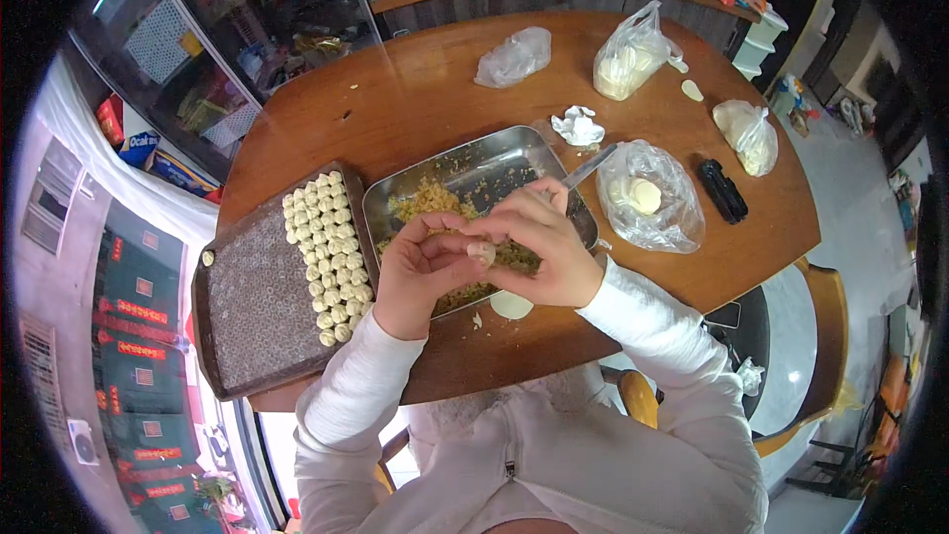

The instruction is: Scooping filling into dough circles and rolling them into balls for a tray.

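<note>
My left hand [420,272] and my right hand [542,249] meet over the near part of a metal tray [450,150] of crumbly yellowish filling [431,200]. Their fingers are closed around a small, pale dough dumpling [481,253], which they partly hide. From the upper side of my right hand a flat metal spatula [591,166] sticks out toward the far right; its other end is hidden by the hand, which seems to grip it. A round dough wrapper [511,305] lies on the table just below my right hand.
Left of the filling stands a dark tray [262,307] with rows of shaped dumplings [331,257]. Rightward are an opened plastic bag [667,213] with wrappers, a black object [722,191] and crumpled tissue [578,126]. More bags [633,59] sit farther back; a chair [825,356] is at right.
</note>
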A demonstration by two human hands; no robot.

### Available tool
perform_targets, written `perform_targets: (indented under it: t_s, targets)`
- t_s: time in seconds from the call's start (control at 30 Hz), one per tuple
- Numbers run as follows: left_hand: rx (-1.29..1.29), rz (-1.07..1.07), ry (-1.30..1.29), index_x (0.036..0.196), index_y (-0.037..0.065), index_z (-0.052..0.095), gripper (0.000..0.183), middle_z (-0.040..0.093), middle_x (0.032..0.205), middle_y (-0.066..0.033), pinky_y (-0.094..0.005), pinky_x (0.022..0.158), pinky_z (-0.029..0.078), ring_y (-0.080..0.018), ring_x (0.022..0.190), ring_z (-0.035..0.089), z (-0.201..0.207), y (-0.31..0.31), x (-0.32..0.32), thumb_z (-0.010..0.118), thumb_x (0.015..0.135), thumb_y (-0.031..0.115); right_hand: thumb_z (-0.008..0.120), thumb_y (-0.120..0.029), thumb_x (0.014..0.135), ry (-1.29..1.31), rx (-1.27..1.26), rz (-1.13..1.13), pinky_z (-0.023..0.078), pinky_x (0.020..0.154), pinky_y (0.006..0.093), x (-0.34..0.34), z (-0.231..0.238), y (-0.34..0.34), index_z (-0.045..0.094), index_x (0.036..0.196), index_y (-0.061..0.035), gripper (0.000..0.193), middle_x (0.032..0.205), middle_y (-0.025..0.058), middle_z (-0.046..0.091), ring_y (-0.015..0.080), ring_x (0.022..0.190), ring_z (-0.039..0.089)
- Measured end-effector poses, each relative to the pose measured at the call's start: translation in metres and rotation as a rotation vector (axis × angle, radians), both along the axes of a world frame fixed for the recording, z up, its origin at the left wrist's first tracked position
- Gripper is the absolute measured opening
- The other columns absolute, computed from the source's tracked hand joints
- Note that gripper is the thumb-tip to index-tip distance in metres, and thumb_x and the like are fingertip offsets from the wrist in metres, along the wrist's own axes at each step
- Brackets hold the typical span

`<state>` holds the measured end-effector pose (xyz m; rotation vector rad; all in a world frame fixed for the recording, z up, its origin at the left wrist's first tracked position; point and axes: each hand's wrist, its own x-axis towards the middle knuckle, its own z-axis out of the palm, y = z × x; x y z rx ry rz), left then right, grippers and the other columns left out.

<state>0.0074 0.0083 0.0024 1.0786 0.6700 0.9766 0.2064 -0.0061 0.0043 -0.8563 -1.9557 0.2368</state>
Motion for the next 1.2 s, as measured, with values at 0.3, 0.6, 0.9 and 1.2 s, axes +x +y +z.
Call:
perform_targets:
  t_s: [0.3, 0.6, 0.9, 1.2]
  targets:
    - [-0.020, -0.010, -0.014, 0.118, 0.002, 0.050, 0.046, 0.067, 0.101, -0.0120, -0.0307, 0.085, 0.056, -0.0198, 0.096, 0.067, 0.005, -0.002, 0.000, 0.070, 0.078, -0.010, 0.080, -0.015, 0.065, -0.030, 0.055, -0.014, 0.027, 0.095, 0.0404, 0.002, -0.007, 0.004, 0.071, 0.105, -0.0198, 0.040, 0.089, -0.0015, 0.053, 0.0165, 0.088, 0.056]
    - [-0.025, 0.035, -0.031, 0.110, 0.001, 0.057, 0.033, 0.068, 0.096, -0.0106, -0.0281, 0.074, 0.057, -0.0154, 0.086, 0.067, 0.005, -0.003, -0.004, 0.073, 0.082, -0.001, 0.085, -0.028, 0.062, -0.154, 0.080, -0.119, 0.029, 0.093, 0.0393, -0.004, 0.009, -0.006, 0.069, 0.115, -0.0174, 0.056, 0.094, 0.0001, 0.055, 0.0207, 0.094, 0.052]
    - [0.229, 0.569, -0.199, 0.103, 0.002, 0.067, 0.017, 0.071, 0.097, -0.0068, -0.0289, 0.084, 0.052, -0.0145, 0.089, 0.067, 0.053, 0.014, -0.089, 0.067, 0.086, 0.005, 0.052, 0.000, 0.091, 0.133, 0.132, -0.251, 0.035, 0.090, 0.0352, 0.025, -0.001, 0.006, 0.064, 0.102, -0.0051, 0.017, 0.089, 0.0055, 0.063, 0.0205, 0.088, 0.054]
    - [0.196, 0.793, 0.405, 0.099, 0.000, 0.068, 0.019, 0.069, 0.088, -0.0063, -0.0212, 0.071, 0.052, -0.0114, 0.079, 0.065, -0.026, 0.066, -0.225, 0.072, 0.081, 0.002, 0.051, -0.008, 0.096, 0.080, 0.113, -0.341, 0.031, 0.094, 0.0347, 0.014, -0.002, 0.004, 0.061, 0.106, -0.0073, 0.014, 0.086, 0.0015, 0.069, 0.0176, 0.086, 0.056]
